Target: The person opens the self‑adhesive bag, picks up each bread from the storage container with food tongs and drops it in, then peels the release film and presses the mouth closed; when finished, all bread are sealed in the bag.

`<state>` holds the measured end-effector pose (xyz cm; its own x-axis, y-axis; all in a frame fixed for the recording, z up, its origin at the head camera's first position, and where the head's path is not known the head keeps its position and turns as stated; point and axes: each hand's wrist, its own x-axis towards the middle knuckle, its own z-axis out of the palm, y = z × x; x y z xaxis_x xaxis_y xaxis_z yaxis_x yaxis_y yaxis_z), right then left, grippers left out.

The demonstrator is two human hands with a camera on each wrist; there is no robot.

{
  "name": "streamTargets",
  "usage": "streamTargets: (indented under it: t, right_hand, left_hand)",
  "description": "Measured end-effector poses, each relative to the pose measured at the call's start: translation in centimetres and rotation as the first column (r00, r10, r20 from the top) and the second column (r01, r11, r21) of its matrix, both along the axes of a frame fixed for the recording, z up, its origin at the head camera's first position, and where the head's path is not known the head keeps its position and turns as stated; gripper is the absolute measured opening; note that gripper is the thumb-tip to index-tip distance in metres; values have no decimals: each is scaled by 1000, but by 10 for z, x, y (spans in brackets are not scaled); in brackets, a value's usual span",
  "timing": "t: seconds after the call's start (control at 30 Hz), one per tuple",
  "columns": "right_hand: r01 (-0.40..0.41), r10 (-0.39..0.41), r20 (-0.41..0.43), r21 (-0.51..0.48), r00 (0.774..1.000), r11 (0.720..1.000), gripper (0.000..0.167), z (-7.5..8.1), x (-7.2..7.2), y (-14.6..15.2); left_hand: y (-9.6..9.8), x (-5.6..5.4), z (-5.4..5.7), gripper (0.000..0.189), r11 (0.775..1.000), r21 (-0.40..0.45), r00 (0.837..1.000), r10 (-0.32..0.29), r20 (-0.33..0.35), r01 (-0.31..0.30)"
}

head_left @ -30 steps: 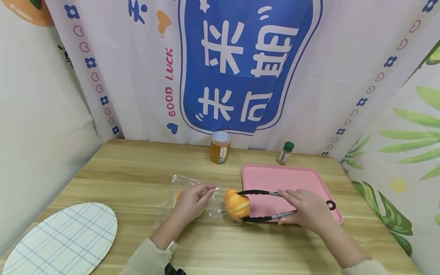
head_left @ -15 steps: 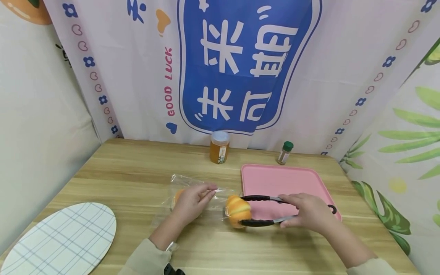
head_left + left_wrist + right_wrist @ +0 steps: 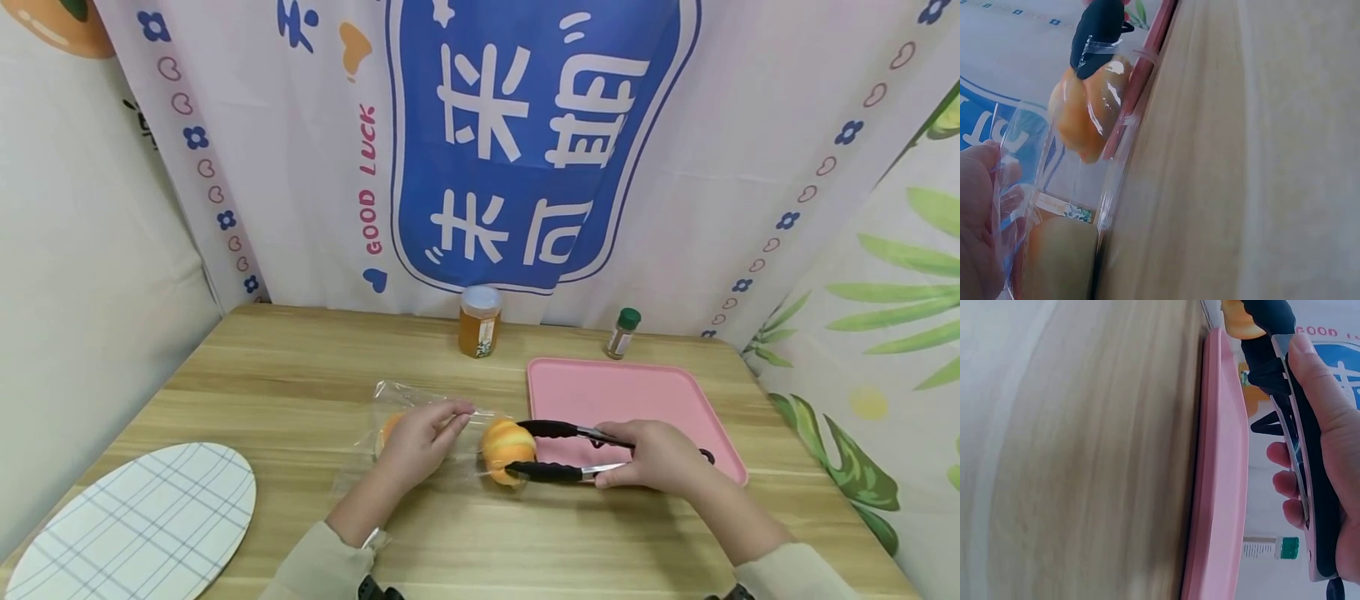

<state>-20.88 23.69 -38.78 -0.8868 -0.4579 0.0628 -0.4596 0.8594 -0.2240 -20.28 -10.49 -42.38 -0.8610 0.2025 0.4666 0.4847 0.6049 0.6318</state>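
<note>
Occupying the near left of the surface (image 3: 570, 542), an oval checked board (image 3: 135, 525) is lying flat, running partly out of view. Beyond it, the left hand (image 3: 412, 442) is pinching the film of a clear bag (image 3: 463, 454), which is stretching across the middle of the surface with its mouth toward the right. Another piece of bread (image 3: 1060, 259) is resting inside the bag, next to the left hand. From the right, the right hand (image 3: 660, 454) is grasping a pair of black-and-silver tongs (image 3: 551, 472), whose arms are holding a striped orange roll (image 3: 501, 442) between their tips at the bag's mouth. In the left wrist view, film is crossing in front of the roll and a tong tip; whether the roll is wholly enclosed is remaining unclear.

Compared with half a second ago, the roll and the tongs are sitting slightly farther left, closer to the left hand. This shift is suggesting that the roll is going deeper into the bag, the left hand probably serving to keep the mouth in place.

Farther off at right, a pink tray (image 3: 615, 392) is lying partly beneath the tongs. At the far side, an amber jar (image 3: 478, 329) is standing near the middle and a green-capped bottle (image 3: 620, 337) just beyond the tray. Behind everything, a printed cloth (image 3: 555, 83) is hanging.
</note>
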Motion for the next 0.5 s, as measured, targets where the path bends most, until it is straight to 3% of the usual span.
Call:
streamTargets:
  t: [0.5]
  right_hand:
    - [31,-30,18,-41,999,999,81,-9,-4,-34]
  left_hand:
    - [-1,2,3,17,1000,15,999,-2,46,2]
